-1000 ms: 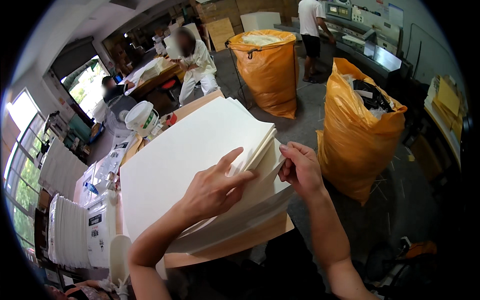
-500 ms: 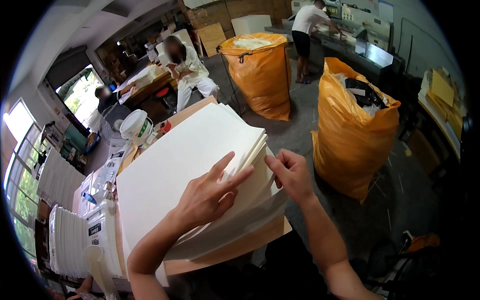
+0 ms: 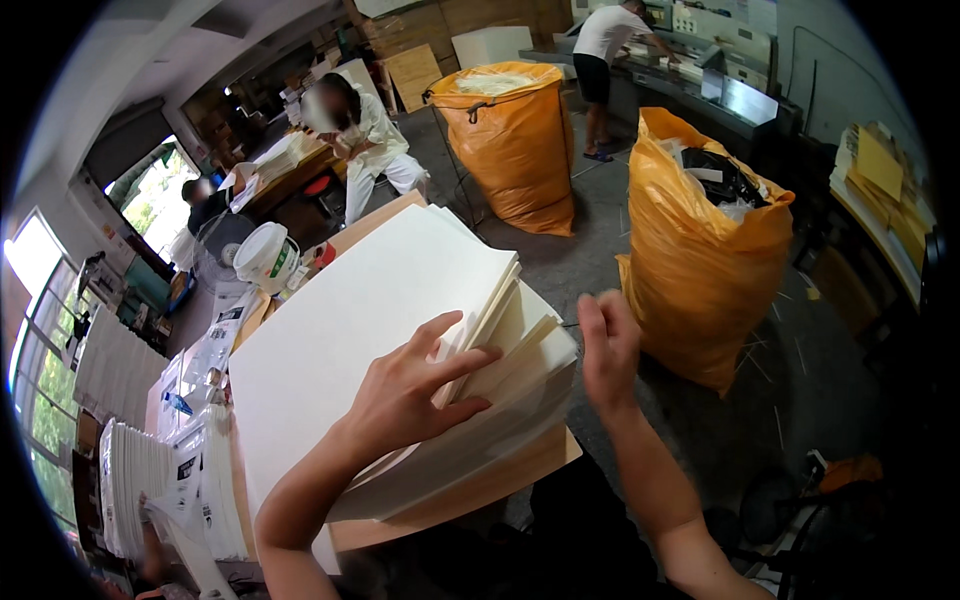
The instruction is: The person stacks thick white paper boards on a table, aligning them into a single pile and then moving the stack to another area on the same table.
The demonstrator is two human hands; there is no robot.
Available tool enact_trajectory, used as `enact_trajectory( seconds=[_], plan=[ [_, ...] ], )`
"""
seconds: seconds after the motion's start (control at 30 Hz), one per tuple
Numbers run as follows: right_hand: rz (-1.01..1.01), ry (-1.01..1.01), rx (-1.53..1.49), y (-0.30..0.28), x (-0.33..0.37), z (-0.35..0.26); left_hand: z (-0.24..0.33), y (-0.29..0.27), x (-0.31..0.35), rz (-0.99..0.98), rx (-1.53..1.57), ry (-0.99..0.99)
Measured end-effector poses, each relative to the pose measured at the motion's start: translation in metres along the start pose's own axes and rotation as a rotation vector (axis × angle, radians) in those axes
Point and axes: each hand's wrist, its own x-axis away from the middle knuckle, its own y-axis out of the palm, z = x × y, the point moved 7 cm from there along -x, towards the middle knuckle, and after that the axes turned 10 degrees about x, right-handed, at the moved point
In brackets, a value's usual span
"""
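Note:
A thick stack of large cream-white paper sheets (image 3: 340, 290) lies in front of me, its right-hand layers fanned and parted in steps. My left hand (image 3: 405, 385) rests on the stack near that edge, fingers spread, fingertips and thumb against the parted sheet edges. Just off the stack's right corner, my right hand (image 3: 608, 345) is raised with its fingers curled together. Whether anything thin is between those fingers is hidden. A brown board (image 3: 470, 497) shows beneath the sheets.
Two large orange sacks (image 3: 710, 270) stand beyond and right of the stack. Left are a white bucket (image 3: 267, 257), bundled white sheets (image 3: 135, 485) and a small blue bottle (image 3: 178, 403). One person sits across from me; another stands at a machine (image 3: 690, 85). Another person's hand shows lower left.
My right hand has moved right, away from the sheet corner. More layers now stand apart at the stack's right edge. My left hand has shifted slightly toward me, fingers still spread.

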Motion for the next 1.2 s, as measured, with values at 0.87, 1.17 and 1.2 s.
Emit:
enact_trajectory(
  seconds=[0.87,1.17,1.2],
  plan=[
    [-0.137,-0.172,0.723,-0.026,0.022,-0.001,-0.005,0.032,-0.003,0.07,-0.316,-0.012],
    [-0.336,-0.267,0.666,0.024,-0.003,-0.037,-0.007,0.018,-0.009,-0.055,-0.241,0.061],
    [-0.341,-0.032,0.318,0.022,-0.005,-0.014,-0.006,0.018,-0.012,-0.083,-0.237,0.069]
  ],
)
